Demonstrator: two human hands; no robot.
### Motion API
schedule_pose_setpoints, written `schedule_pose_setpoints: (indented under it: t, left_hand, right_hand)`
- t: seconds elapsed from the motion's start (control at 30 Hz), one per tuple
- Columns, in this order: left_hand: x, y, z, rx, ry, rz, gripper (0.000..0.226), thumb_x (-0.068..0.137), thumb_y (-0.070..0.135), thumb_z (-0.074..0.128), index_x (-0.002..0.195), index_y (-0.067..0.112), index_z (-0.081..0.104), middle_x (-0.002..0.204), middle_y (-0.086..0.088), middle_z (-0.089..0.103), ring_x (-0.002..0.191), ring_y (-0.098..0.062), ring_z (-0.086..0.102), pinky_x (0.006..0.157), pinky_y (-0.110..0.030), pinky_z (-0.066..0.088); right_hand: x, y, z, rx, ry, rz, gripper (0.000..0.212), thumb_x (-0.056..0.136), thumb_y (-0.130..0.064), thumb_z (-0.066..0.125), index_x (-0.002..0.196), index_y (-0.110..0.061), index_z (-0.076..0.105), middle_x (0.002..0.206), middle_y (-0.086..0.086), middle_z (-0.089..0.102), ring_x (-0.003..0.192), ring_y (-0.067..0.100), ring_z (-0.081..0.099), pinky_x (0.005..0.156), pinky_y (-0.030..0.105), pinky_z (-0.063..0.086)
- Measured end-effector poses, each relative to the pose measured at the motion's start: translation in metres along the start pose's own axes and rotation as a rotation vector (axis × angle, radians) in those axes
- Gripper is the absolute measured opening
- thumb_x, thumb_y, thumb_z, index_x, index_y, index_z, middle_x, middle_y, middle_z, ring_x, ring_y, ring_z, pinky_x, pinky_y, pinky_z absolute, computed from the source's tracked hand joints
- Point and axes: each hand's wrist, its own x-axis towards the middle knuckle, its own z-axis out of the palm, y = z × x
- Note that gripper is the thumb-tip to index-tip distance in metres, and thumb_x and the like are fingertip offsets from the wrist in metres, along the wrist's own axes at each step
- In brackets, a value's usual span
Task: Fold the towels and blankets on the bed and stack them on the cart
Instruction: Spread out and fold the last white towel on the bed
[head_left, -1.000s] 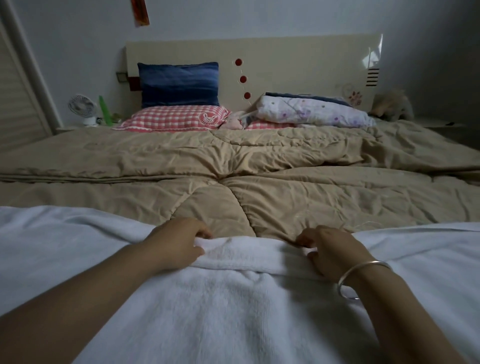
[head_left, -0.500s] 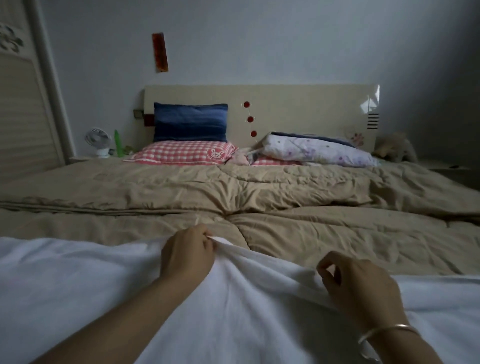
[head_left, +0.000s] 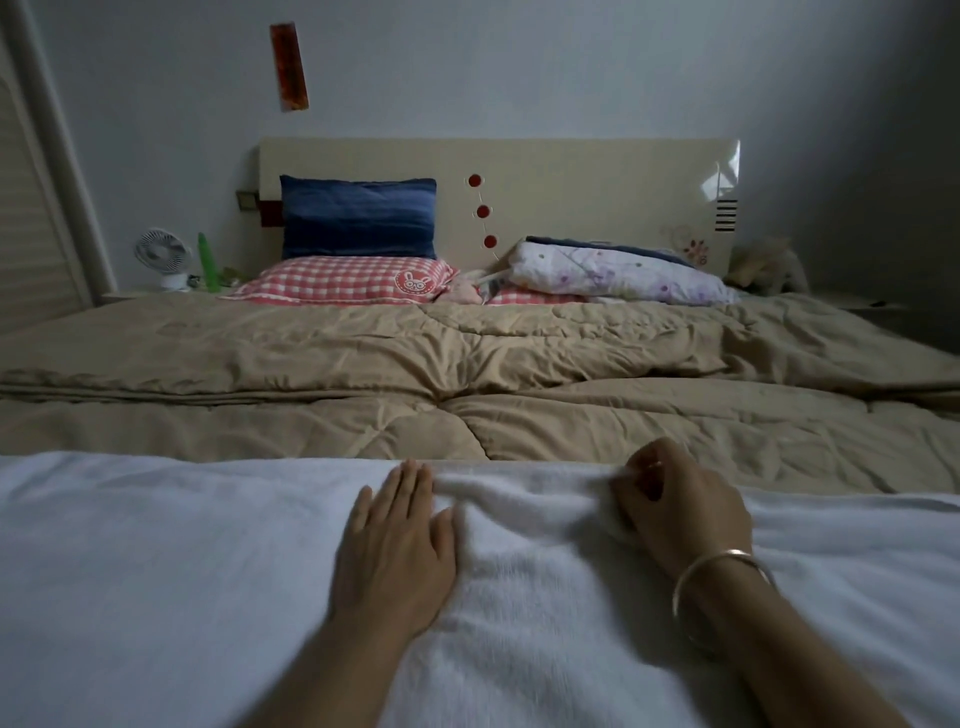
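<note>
White towel (head_left: 519, 623) spread across the foot of the bed, over the tan quilt (head_left: 467, 364); left hand (head_left: 389, 551) flat on it, fingers straight, holding nothing, likely pinning the cloth so it can't slide; right hand (head_left: 675, 499) curled, pinching the far edge, which bunches into a ridge between the two hands; looks like setup for a fold, edge gripped to carry over; cart not in view; folded floral blanket (head_left: 618, 273) near the headboard (head_left: 571, 171), well apart.
</note>
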Motion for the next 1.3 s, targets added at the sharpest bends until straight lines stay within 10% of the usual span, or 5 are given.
schedule_pose_setpoints:
  t: [0.23, 0.37, 0.53, 1.1, 1.3]
  left_hand:
    - [0.005, -0.001, -0.002, 0.011, -0.007, -0.036, 0.082, 0.079, 0.051, -0.017, 0.154, 0.022, 0.0, 0.162, 0.006, -0.003, 0.148, -0.008, -0.008, 0.121, -0.035, -0.007]
    - [0.006, -0.002, 0.003, 0.045, -0.064, -0.043, 0.067, 0.092, 0.047, -0.004, 0.154, 0.022, -0.002, 0.162, 0.004, -0.004, 0.148, -0.009, -0.009, 0.121, -0.038, -0.005]
    - [0.005, -0.002, 0.001, 0.065, -0.053, -0.026, 0.075, 0.086, 0.051, -0.012, 0.154, 0.022, 0.001, 0.162, 0.004, -0.001, 0.148, -0.009, -0.006, 0.121, -0.037, -0.005]
    - [0.007, -0.007, 0.01, 0.122, -0.128, -0.037, 0.062, 0.099, 0.047, 0.003, 0.153, 0.02, -0.011, 0.161, 0.001, -0.012, 0.148, -0.013, -0.012, 0.121, -0.04, -0.005]
    - [0.006, -0.007, 0.009, 0.134, -0.133, -0.034, 0.063, 0.097, 0.047, 0.003, 0.153, 0.021, -0.009, 0.161, 0.002, -0.011, 0.148, -0.011, -0.009, 0.121, -0.039, -0.004]
  right_hand:
    - [0.054, 0.03, 0.065, -0.052, -0.336, -0.012, 0.023, 0.095, -0.027, 0.048, 0.113, -0.022, 0.061, 0.123, 0.006, 0.062, 0.113, 0.027, 0.055, 0.091, 0.031, 0.042]
    - [0.034, 0.017, 0.051, -0.219, -0.367, -0.22, 0.054, 0.096, -0.055, 0.016, 0.146, -0.038, 0.027, 0.159, -0.007, 0.015, 0.147, 0.017, 0.007, 0.118, 0.046, 0.002]
    - [-0.014, -0.043, 0.053, -0.295, -0.705, -0.587, 0.064, 0.091, -0.063, -0.003, 0.15, -0.041, 0.007, 0.159, -0.016, -0.003, 0.146, 0.01, -0.012, 0.116, 0.048, -0.014]
    - [-0.022, 0.022, -0.015, -0.396, -0.845, -0.571, 0.088, 0.063, -0.079, -0.015, 0.146, -0.051, -0.006, 0.153, -0.025, -0.018, 0.142, 0.003, -0.022, 0.115, 0.048, -0.017]
    - [0.054, 0.106, 0.013, -0.443, -0.666, -0.161, 0.066, 0.091, -0.067, 0.007, 0.151, -0.04, 0.002, 0.16, -0.015, -0.002, 0.147, 0.007, -0.004, 0.119, 0.04, -0.005]
